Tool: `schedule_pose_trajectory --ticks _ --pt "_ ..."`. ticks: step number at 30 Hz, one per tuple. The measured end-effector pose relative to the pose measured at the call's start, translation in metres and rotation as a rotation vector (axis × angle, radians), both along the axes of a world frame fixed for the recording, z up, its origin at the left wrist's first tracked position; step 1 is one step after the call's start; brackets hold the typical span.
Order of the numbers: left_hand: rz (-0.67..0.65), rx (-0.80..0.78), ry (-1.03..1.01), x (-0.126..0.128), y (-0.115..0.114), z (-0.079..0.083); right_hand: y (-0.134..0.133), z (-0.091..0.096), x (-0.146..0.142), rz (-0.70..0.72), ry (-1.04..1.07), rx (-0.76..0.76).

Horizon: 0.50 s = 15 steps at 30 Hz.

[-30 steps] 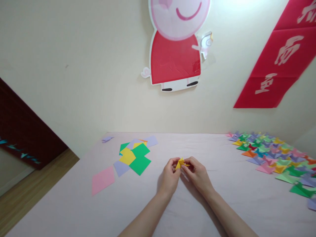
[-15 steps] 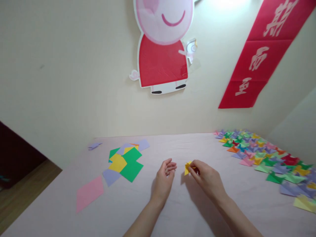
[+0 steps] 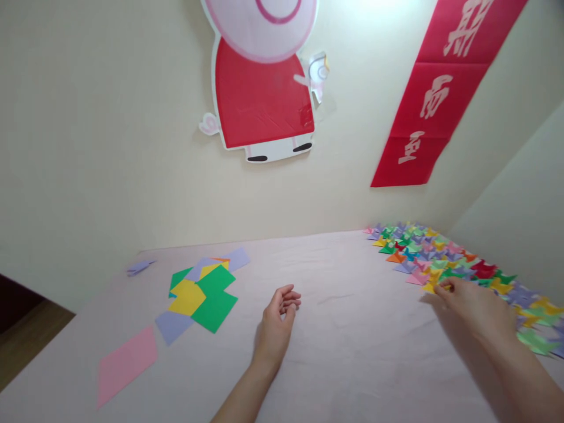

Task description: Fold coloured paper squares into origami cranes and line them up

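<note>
My right hand pinches a small yellow folded-paper origami piece at the near left edge of the rows of folded paper pieces. The fingers cover part of it, and I cannot tell whether it touches the surface or the neighbouring pieces. My left hand rests on its side mid-table, fingers loosely curved and apart from the thumb, with nothing in it. Left of that hand lie loose flat paper sheets: a green sheet, a yellow sheet and a pink sheet.
A purple folded paper strip lies at the far left of the pale-covered table. The wall behind carries a pink-and-red cartoon cutout and a red banner. The table's left edge drops to a wooden floor.
My right hand has carried the yellow origami piece rightward, from beside my left hand to the rows of folded pieces. My left hand keeps its pose; the view has turned slightly right.
</note>
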<state>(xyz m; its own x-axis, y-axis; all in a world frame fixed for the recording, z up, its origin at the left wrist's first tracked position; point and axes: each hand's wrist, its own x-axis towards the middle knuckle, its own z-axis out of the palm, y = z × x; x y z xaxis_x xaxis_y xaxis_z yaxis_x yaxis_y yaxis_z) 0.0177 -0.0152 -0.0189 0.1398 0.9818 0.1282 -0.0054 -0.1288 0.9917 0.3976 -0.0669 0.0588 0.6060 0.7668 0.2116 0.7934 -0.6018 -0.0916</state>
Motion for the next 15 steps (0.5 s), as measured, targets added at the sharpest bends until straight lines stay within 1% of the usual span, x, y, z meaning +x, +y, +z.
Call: schedule_pose_trajectory --ticks 3,4,7,11,15 --pt "-0.002 -0.009 0.018 0.0 -0.001 0.002 0.008 0.005 0.002 -0.101 0.092 -0.186" --pt "-0.003 -0.012 0.022 0.0 -0.001 0.003 0.01 0.005 0.002 -0.112 0.105 -0.215" --pt "0.0 -0.017 0.03 0.0 -0.002 0.005 0.014 0.001 0.002 -0.122 0.129 -0.26" --pt "0.001 -0.023 0.044 0.0 -0.002 0.007 0.017 -0.007 0.003 -0.124 0.131 -0.28" --pt "-0.004 -0.015 0.066 0.0 -0.003 0.006 0.017 -0.009 0.003 -0.126 0.133 -0.284"
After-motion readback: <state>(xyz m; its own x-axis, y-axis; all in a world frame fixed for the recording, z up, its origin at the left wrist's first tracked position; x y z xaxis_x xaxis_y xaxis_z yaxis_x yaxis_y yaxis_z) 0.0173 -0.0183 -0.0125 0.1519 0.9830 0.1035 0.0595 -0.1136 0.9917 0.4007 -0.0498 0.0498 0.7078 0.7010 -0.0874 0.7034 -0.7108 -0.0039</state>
